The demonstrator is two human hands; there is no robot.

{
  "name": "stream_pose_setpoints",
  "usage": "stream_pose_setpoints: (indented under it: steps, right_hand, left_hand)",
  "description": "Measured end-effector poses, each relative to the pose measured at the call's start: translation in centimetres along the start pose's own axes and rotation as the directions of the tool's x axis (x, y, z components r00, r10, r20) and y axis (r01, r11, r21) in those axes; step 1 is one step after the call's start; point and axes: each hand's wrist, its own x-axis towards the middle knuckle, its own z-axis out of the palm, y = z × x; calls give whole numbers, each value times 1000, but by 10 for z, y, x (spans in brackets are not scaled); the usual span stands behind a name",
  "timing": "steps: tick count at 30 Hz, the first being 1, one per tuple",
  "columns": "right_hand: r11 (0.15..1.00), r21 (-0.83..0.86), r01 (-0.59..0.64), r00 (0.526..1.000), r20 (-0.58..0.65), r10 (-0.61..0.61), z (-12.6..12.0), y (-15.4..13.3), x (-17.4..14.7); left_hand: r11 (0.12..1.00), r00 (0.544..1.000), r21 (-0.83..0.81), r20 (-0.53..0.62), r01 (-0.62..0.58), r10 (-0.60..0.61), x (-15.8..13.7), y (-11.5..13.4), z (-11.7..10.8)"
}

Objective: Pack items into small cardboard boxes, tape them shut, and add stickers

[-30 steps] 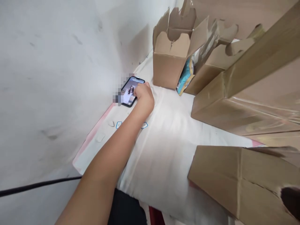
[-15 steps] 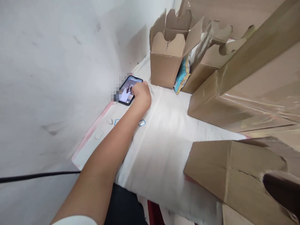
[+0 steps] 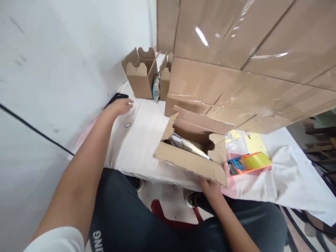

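My left hand (image 3: 123, 106) is by the wall, just in front of a phone (image 3: 121, 95) that shows only as a dark strip. Its fingers point right, slightly apart, with nothing seen in them. Near the table's front edge, my right hand (image 3: 212, 189) grips the lower right corner of an open cardboard box (image 3: 187, 164). One finger comes up at the box's right side; the rest are partly hidden beneath it. Inside the box lies a pale flat packet (image 3: 193, 148), partly covered by the front flap.
Two open cardboard boxes (image 3: 141, 85) stand at the back left, with a blue and yellow packet (image 3: 156, 87) between them. A tall stack of taped cartons (image 3: 236, 84) rises behind. An orange tape dispenser (image 3: 253, 162) lies right of the held box on the cloth-covered table (image 3: 136, 140).
My view has swung right, bringing my right hand and the tape dispenser into sight. My left hand has come off the phone's screen, which was lit and now looks dark.
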Motion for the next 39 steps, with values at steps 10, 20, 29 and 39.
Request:
stream_pose_setpoints:
  steps: [10,20,29,39]
  right_hand:
    - [939,211,271,934,177,-309,-75,-10,76]
    - [900,389,-197,980,101,171,-46,-16,109]
    - [662,571,-486,871,251,423,-32,-23,116]
    - [905,239,-352,878,-251,408,-117,62,69]
  left_hand:
    - [558,816,-797,152,-233,557,-145,87,74]
    - [325,860,-917,-37,-231,508,-145,81,100]
    - [496,843,-826,48,-268,535,-154,83,84]
    - [600,924,-777,64,-190,376,-163,100,81]
